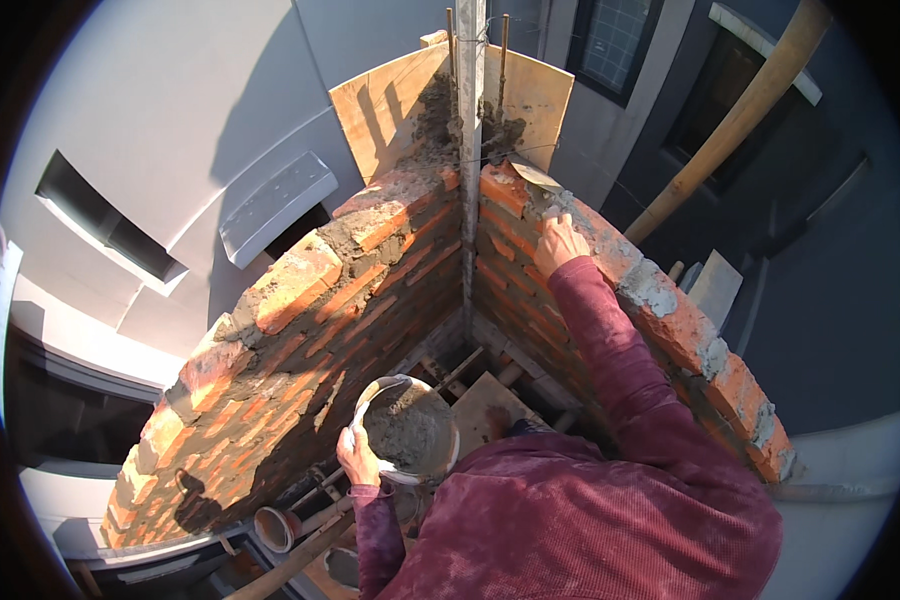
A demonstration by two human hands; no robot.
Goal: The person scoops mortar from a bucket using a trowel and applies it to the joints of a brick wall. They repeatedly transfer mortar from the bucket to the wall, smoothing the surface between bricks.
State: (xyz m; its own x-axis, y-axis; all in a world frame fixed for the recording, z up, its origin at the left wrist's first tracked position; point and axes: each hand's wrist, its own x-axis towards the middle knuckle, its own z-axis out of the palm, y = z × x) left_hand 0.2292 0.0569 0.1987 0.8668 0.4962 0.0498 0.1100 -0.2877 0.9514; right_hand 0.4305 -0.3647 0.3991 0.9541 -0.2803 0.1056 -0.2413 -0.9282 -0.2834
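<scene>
My left hand [358, 450] grips the rim of a white bucket [368, 400] holding grey mortar [410, 430], low between two brick walls. My right hand [560, 240] reaches forward, closed on a trowel whose metal blade [535, 175] rests over the top course of the right brick wall [610, 250], near the corner. Patches of mortar lie between that wall's bricks. The left brick wall [295, 280] has rough mortar along its top. Where the walls meet stands an upright grey post [470, 90] with wire around it and wet mortar at its sides.
Plywood boards [375, 110] and steel bars [505, 60] stand at the corner. A wooden pole [720, 115] slants at the right. Below are poles [305, 550], a small container [275, 530] and boards [495, 400]. Grey building walls [140, 100] with windows surround the brickwork.
</scene>
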